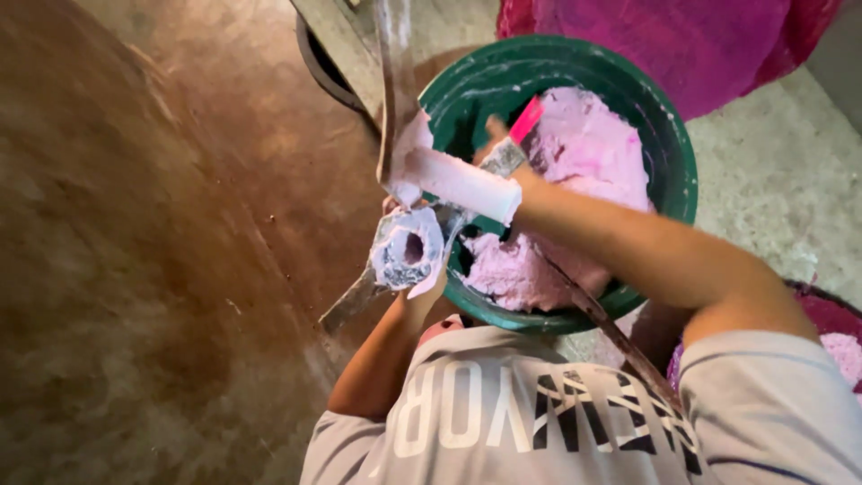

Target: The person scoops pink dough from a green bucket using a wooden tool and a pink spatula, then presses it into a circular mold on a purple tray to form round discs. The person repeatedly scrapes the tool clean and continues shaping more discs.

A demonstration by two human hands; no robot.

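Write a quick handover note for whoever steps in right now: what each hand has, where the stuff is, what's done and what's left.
Left hand: wrapped around a paste-caked tube, open end facing up.
Right hand: grips a pink-handled tool at a white roll, above the bucket's rim.
Green bucket: on the floor ahead, holding a large mound of pink paste.
Metal strip: runs up past the hands, smeared white.
Done: the tube and roll are already coated with paste.
Left: plenty of paste remains in the bucket; how far the coating has got cannot be told.
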